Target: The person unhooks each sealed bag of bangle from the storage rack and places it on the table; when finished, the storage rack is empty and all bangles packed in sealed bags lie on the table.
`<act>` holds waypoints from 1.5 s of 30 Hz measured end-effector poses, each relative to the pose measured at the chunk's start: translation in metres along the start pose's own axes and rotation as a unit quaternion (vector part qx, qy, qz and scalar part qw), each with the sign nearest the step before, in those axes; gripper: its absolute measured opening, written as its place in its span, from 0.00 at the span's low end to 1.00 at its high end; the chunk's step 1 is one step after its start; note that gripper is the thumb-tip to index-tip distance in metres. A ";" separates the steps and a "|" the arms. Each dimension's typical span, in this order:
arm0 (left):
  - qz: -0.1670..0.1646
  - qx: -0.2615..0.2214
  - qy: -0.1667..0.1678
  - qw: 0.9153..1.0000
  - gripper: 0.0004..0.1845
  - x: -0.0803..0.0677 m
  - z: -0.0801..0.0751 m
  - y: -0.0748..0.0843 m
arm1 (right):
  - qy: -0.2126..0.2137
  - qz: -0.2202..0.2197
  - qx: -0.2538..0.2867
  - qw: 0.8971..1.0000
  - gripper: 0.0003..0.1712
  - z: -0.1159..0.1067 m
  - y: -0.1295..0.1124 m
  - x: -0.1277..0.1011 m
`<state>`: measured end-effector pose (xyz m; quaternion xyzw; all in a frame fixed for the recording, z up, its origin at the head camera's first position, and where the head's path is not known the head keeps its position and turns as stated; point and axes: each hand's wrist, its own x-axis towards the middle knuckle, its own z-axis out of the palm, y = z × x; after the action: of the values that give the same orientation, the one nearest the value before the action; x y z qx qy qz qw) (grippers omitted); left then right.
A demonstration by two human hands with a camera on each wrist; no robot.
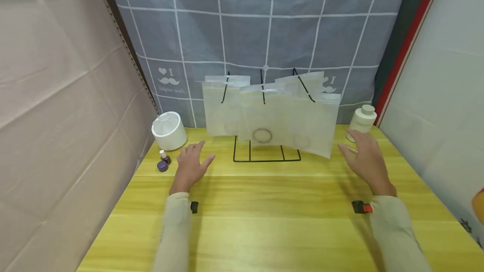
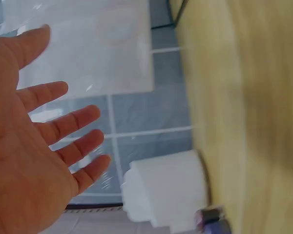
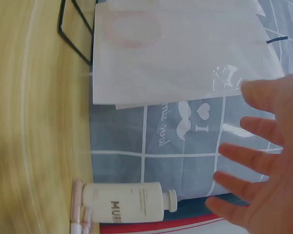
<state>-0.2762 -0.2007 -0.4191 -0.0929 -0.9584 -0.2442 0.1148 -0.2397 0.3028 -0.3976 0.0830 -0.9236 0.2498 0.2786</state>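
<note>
- hanging from the prongs of a thin black wire rack (image 1: pixel 264 154), several frosted translucent plastic pouches (image 1: pixel 270 114) overlap one another at the back middle of the yellow wood-grain worktop (image 1: pixel 264 221); faint rings show through some of them, the clearest a brownish ring in the middle pouch (image 1: pixel 262 135).
- left hand (image 1: pixel 190 163) hovers low over the worktop just left of the rack's foot, fingers spread and straight, holding nothing; the left wrist view shows its open palm (image 2: pixel 24 161) with the pouches (image 2: pixel 83 44) beyond the fingertips.
- right hand (image 1: pixel 364 158) is raised just right of the rightmost pouch, fingers straight and apart, holding nothing; the right wrist view shows the spread fingers (image 3: pixel 263 161) near a pouch (image 3: pixel 185 53) with a pinkish ring in it, not touching it.
- both forearms wear pale beige sleeves (image 1: pixel 172 230), each with a small black clip at the wrist, the right one with a red part (image 1: pixel 362 207).
- white cylindrical bottle with a round cap (image 1: pixel 362 121) stands at the back right corner, just beyond the right hand; in the right wrist view it bears dark lettering (image 3: pixel 129 202).
- white round tub-shaped device (image 1: pixel 169 130) stands at the back left, near the left hand.
- two small purple bottles (image 1: pixel 164 162) lie just in front of that device, left of the left hand.
- grey cloth with a white grid and moustache prints (image 1: pixel 264 32) hangs behind the rack.
</note>
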 end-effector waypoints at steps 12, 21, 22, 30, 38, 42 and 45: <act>-0.034 -0.136 -0.156 0.978 0.26 0.043 0.073 0.009 | 0.062 0.039 0.197 0.978 0.16 0.015 -0.005 0.033; -0.077 -0.145 -0.164 0.973 0.31 0.058 0.103 0.006 | 0.021 0.064 0.248 0.967 0.18 0.034 -0.010 0.050; -0.083 -0.146 -0.162 0.972 0.32 0.060 0.103 0.007 | 0.014 0.061 0.248 0.967 0.18 0.035 -0.012 0.051; -0.110 -0.156 -0.151 0.970 0.31 0.069 0.110 0.020 | 0.034 0.028 0.269 0.962 0.14 0.024 -0.036 0.052; -0.123 -0.154 -0.141 0.970 0.29 0.066 0.120 0.023 | 0.076 -0.009 0.273 0.959 0.13 0.028 -0.046 0.047; -0.120 -0.151 -0.136 0.972 0.30 0.069 0.119 0.020 | 0.093 -0.014 0.278 0.956 0.13 0.032 -0.045 0.051; -0.118 -0.152 -0.135 0.972 0.31 0.072 0.117 0.018 | 0.100 -0.009 0.271 0.957 0.13 0.033 -0.046 0.054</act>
<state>-0.3614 -0.1194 -0.4916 -0.0281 -0.9208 -0.3844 -0.0602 -0.2866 0.2457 -0.3718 0.1381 -0.7880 0.4952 0.3388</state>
